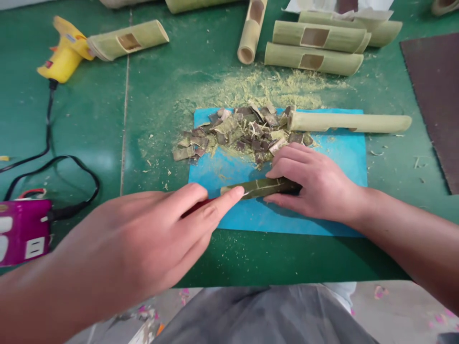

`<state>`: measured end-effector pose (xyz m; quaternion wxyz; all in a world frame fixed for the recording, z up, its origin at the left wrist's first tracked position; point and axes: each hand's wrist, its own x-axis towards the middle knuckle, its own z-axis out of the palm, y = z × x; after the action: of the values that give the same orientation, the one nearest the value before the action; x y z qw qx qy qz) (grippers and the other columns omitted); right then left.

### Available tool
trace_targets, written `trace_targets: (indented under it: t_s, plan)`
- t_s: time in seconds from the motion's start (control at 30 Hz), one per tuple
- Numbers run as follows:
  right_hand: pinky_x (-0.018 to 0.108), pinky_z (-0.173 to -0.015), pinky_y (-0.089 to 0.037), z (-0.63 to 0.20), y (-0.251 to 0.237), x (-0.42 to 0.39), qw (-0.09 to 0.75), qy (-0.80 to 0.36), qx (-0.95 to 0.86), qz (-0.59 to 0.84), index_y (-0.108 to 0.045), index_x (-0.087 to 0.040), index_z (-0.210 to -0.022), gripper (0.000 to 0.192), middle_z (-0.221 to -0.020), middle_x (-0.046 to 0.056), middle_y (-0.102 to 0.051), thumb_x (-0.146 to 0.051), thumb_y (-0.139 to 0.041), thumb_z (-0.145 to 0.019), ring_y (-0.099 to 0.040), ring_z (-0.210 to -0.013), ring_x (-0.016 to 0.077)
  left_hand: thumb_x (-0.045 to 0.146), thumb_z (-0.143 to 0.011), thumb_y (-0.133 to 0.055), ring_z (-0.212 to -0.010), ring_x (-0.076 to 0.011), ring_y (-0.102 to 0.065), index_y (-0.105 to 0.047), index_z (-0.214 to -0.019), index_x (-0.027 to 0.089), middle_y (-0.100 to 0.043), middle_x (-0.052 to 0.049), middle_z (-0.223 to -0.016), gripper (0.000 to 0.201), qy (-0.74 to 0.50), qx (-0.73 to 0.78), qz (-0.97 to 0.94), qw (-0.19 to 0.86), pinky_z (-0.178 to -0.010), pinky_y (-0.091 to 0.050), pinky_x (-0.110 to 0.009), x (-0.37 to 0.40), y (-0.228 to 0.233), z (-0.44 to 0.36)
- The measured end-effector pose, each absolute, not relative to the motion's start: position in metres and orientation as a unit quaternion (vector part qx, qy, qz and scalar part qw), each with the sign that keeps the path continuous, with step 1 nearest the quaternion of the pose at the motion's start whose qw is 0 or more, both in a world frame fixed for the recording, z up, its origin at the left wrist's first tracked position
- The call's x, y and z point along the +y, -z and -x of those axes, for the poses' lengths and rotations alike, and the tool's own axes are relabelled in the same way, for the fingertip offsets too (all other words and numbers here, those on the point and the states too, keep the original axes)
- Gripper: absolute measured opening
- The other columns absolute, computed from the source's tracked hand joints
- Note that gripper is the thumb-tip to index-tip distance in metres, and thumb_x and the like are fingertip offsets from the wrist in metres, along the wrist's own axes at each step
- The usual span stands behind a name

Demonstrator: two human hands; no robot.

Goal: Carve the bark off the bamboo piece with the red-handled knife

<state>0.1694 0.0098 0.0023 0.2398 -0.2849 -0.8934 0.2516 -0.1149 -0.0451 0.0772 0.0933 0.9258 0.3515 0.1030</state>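
My left hand is closed around a slim red-handled knife, most of it hidden by the fingers. Its index finger stretches along the tool to the near side of a dark green bamboo piece. Pale cut lines cross the bamboo's skin. My right hand grips the bamboo's right end, thumb on the near side and fingers over the far side. Both hands are above a blue sheet. Just beyond them lies a heap of bamboo skin chips. A peeled pale bamboo length rests on the sheet's far right edge.
Windowed bamboo tubes lie at the back, with sawdust before them. At left are a yellow glue gun against another tube, a black cord and a purple box. A brown sheet lies right.
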Motion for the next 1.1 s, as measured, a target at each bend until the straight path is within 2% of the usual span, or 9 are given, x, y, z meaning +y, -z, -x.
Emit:
trace_targets:
  t_s: [0.07,0.13,0.23,0.33,0.57,0.77,0.87,0.97,1.1]
  plan:
    - [0.035,-0.072,-0.047,-0.169,-0.002,0.009,0.244,-0.252,-0.890,0.290,-0.062,-0.019,-0.086,0.012,-0.088,0.008,-0.066,-0.028,-0.070,-0.088,-0.057,-0.084,0.0218,0.012,-0.094,-0.049,-0.058,-0.0130,-0.061,-0.060,-0.140,0.016,-0.074,-0.004,-0.091,0.047,-0.066,0.333,-0.940,0.042,-0.054,-0.051,-0.028,-0.041,-0.078,0.106]
    - [0.035,-0.071,-0.046,-0.169,-0.001,0.009,0.248,-0.256,-0.886,0.296,-0.062,-0.020,-0.086,0.011,-0.087,0.007,-0.066,-0.027,-0.070,-0.086,-0.057,-0.083,0.0219,0.009,-0.095,-0.048,-0.066,-0.0127,-0.067,-0.058,-0.139,0.012,-0.076,-0.004,-0.094,0.046,-0.079,0.334,-0.938,0.041,-0.062,-0.057,-0.026,-0.039,-0.078,0.100]
    - [0.036,-0.073,-0.047,-0.168,-0.002,0.008,0.246,-0.263,-0.881,0.307,-0.061,-0.021,-0.086,0.010,-0.088,0.007,-0.067,-0.026,-0.070,-0.084,-0.058,-0.084,0.0222,0.017,-0.097,-0.056,-0.085,-0.0156,-0.073,-0.063,-0.132,0.016,-0.077,-0.005,-0.103,0.036,-0.120,0.373,-0.918,0.056,-0.078,-0.063,-0.027,-0.038,-0.077,0.097]
    - [0.036,-0.074,-0.047,-0.168,-0.003,0.008,0.241,-0.272,-0.876,0.316,-0.062,-0.021,-0.087,0.010,-0.088,0.006,-0.067,-0.024,-0.069,-0.081,-0.058,-0.085,0.0221,0.023,-0.096,-0.063,-0.090,-0.0158,-0.074,-0.070,-0.119,0.024,-0.076,-0.002,-0.107,0.024,-0.138,0.407,-0.900,0.070,-0.085,-0.064,-0.027,-0.035,-0.076,0.098]
    - [0.034,-0.072,-0.047,-0.169,-0.005,0.009,0.234,-0.266,-0.882,0.312,-0.063,-0.020,-0.087,0.009,-0.088,0.007,-0.067,-0.025,-0.068,-0.081,-0.057,-0.082,0.0210,0.029,-0.095,-0.066,-0.084,-0.0153,-0.073,-0.073,-0.118,0.026,-0.075,-0.002,-0.107,0.025,-0.124,0.384,-0.914,0.042,-0.069,-0.060,-0.024,-0.028,-0.076,0.101]
    - [0.033,-0.072,-0.046,-0.169,-0.005,0.009,0.236,-0.274,-0.879,0.311,-0.062,-0.019,-0.086,0.008,-0.088,0.007,-0.067,-0.023,-0.068,-0.081,-0.056,-0.082,0.0206,0.021,-0.095,-0.066,-0.084,-0.0148,-0.074,-0.073,-0.117,0.025,-0.078,0.000,-0.105,0.023,-0.119,0.350,-0.929,0.027,-0.073,-0.060,-0.026,-0.024,-0.077,0.100]
    - [0.033,-0.072,-0.046,-0.169,-0.005,0.010,0.231,-0.277,-0.879,0.313,-0.062,-0.019,-0.087,0.008,-0.088,0.007,-0.067,-0.023,-0.067,-0.081,-0.056,-0.082,0.0204,0.020,-0.098,-0.059,-0.084,-0.0156,-0.074,-0.073,-0.114,0.026,-0.079,0.000,-0.105,0.021,-0.118,0.344,-0.931,0.038,-0.072,-0.061,-0.028,-0.026,-0.075,0.101]
    - [0.034,-0.073,-0.046,-0.169,-0.005,0.009,0.227,-0.275,-0.881,0.312,-0.062,-0.020,-0.087,0.008,-0.088,0.007,-0.067,-0.024,-0.067,-0.082,-0.056,-0.083,0.0208,0.019,-0.102,-0.046,-0.080,-0.0158,-0.072,-0.073,-0.109,0.026,-0.078,-0.001,-0.102,0.028,-0.120,0.355,-0.925,0.059,-0.070,-0.061,-0.030,-0.029,-0.075,0.103]
    - [0.034,-0.073,-0.045,-0.169,-0.005,0.009,0.227,-0.275,-0.881,0.310,-0.061,-0.019,-0.087,0.007,-0.089,0.007,-0.067,-0.024,-0.066,-0.084,-0.056,-0.084,0.0210,0.022,-0.104,-0.040,-0.077,-0.0161,-0.070,-0.073,-0.105,0.026,-0.074,-0.001,-0.091,0.033,-0.083,0.355,-0.929,0.056,-0.072,-0.060,-0.031,-0.032,-0.082,0.101]
